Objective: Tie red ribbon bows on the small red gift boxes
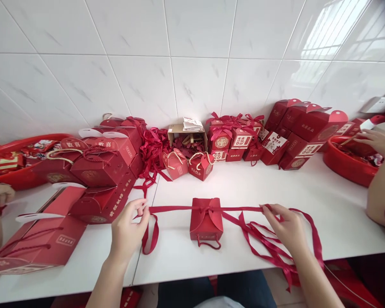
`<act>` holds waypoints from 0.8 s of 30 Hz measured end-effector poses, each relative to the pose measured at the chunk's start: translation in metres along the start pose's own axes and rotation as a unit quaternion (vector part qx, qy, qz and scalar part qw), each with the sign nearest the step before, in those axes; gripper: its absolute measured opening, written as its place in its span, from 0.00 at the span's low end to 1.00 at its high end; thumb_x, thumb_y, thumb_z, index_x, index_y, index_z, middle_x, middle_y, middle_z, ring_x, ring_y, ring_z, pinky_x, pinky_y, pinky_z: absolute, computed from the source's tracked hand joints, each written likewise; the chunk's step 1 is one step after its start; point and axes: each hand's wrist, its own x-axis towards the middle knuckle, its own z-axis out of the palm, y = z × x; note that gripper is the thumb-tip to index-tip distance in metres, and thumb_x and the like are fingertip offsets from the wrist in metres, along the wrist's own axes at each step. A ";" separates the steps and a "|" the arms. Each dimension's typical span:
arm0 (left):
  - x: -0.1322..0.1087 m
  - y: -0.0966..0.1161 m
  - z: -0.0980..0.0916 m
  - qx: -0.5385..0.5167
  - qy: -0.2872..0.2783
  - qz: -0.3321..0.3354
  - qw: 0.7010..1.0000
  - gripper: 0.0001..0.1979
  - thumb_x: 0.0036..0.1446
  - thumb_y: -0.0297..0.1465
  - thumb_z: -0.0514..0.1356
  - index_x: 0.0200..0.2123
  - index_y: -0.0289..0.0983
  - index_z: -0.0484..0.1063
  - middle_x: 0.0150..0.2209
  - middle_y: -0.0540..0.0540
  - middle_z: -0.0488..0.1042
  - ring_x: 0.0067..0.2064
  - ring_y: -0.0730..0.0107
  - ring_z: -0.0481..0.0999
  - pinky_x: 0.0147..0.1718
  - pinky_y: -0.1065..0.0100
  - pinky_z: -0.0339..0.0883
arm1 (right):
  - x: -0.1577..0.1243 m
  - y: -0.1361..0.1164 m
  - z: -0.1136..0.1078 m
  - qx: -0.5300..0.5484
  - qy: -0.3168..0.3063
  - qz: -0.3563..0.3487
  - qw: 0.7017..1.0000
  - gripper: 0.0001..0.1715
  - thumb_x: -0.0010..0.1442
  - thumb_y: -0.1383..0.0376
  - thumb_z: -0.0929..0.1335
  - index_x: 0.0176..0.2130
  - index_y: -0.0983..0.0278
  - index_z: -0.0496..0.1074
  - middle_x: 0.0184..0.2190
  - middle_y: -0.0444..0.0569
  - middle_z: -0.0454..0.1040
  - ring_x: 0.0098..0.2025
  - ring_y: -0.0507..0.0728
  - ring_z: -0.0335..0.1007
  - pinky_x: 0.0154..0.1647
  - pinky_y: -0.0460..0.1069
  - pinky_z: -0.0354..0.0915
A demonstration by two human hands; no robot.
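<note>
Head view: left hand [128,233] and right hand [285,226] each pinched one ribbon [176,209], stretched across a small red box [206,222].
The white table [276,188] carried heaps of red boxes [105,167] along the wall and two basins, a left basin [19,180] and a right basin [346,169]; the small red box sat at the front middle, between both hands, with nothing blocking it.

A white counter [231,188] runs along a tiled wall [192,64]. Far left, a red basin [25,177] sits beside large red boxes [96,167]. At the far middle stands an open cardboard box [176,130], with two rope-handled boxes [189,164] just in front of it. Ribbon-tied boxes [234,139] lie to its right, and a second red basin [346,167] far right.
</note>
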 end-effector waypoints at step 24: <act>-0.018 0.070 0.080 -0.353 -0.289 -0.258 0.852 0.10 0.56 0.38 0.57 0.34 0.40 0.59 0.30 0.53 0.62 0.31 0.72 0.66 0.30 0.71 0.62 | 0.000 -0.043 0.082 0.229 -0.311 0.065 0.920 0.21 0.60 0.48 0.63 0.30 0.61 0.59 0.23 0.38 0.58 0.23 0.50 0.54 0.25 0.46 0.54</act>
